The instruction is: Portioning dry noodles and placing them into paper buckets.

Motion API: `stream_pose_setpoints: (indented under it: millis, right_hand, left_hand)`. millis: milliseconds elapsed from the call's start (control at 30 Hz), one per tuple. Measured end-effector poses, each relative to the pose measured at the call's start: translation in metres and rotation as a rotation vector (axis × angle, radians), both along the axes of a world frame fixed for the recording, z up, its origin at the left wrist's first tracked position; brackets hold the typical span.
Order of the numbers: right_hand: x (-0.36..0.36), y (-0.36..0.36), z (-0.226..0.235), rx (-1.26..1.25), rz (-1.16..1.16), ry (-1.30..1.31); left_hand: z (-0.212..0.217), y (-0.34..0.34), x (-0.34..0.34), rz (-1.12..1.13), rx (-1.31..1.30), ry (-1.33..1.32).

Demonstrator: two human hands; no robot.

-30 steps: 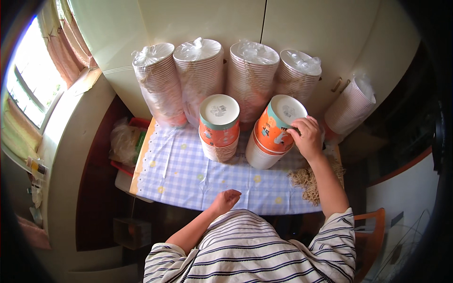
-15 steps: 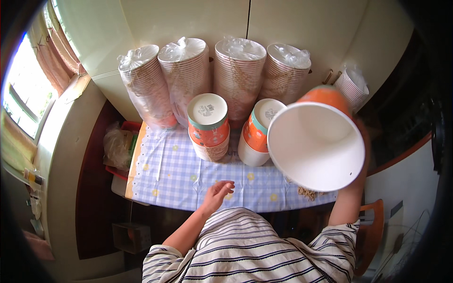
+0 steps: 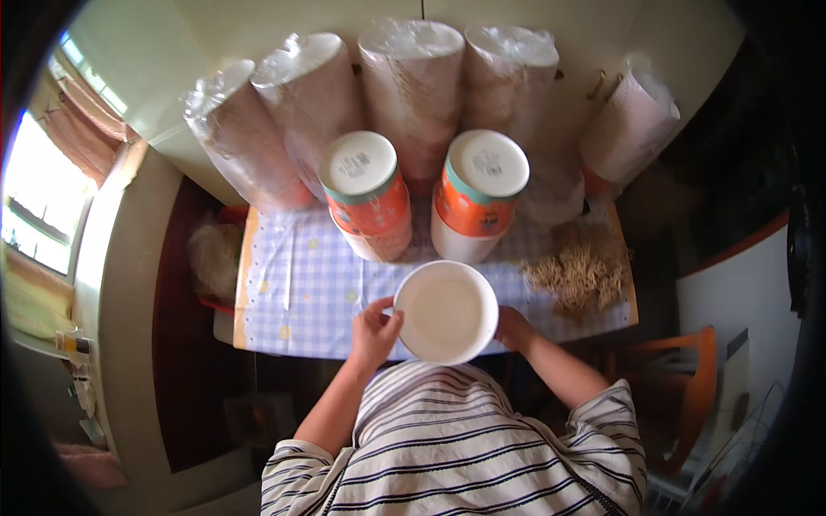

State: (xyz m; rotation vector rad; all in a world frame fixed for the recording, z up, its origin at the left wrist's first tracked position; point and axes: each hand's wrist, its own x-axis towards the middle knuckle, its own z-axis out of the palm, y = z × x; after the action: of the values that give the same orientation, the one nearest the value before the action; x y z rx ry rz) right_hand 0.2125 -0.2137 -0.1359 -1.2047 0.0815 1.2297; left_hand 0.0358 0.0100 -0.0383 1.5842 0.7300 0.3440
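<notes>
A white paper bowl [image 3: 446, 311] was held mouth-up between both hands at the near edge of the table [image 3: 292, 284], just in front of the person's chest. Left hand [image 3: 375, 331] was closed on the bowl's left rim, fingers [image 3: 385, 307] curled over the edge, thumb side toward the bowl. Right hand [image 3: 514, 327] was set against the right side, mostly hidden behind the wall of the bowl; how far those fingers were closed could not be told, though contact with the bowl was apparent. The bowl lay directly between the two sets of fingers, both hands about equally near, the left one with the clearer grip. Its open face was turned up toward the camera, so its axis ran roughly vertical; inside looked empty. Straight beyond the fingers, two inverted stacks of orange-and-teal bowls [image 3: 368, 193] [image 3: 476, 193] were standing on the checked cloth, apart from the held bowl. Behind those, plastic-wrapped bowl stacks [image 3: 413, 95] were leaned against the wall. To the right of the right hand's fingers, a heap of straw-like packing fibre [image 3: 581, 271] was lying on the table, near but not touching.
</notes>
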Motion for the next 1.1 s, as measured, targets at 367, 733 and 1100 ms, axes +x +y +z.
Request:
stream_pose_setpoints:
  millis: [367,733,1100]
  right_hand:
    - [0.070,-0.049,0.063,-0.237,0.263,-0.363]
    - [0.030,-0.095,0.060,-0.322,0.437,-0.309]
    - [-0.006,-0.164,0.027,-0.687,0.877,-0.404]
  left_hand:
    - [-0.051,0.008,0.017,-0.030,0.121,0.130]
    - [-0.058,0.009,0.014,-0.078,0.153,0.142]
    - [-0.065,0.017,0.009,-0.075,0.137,0.125]
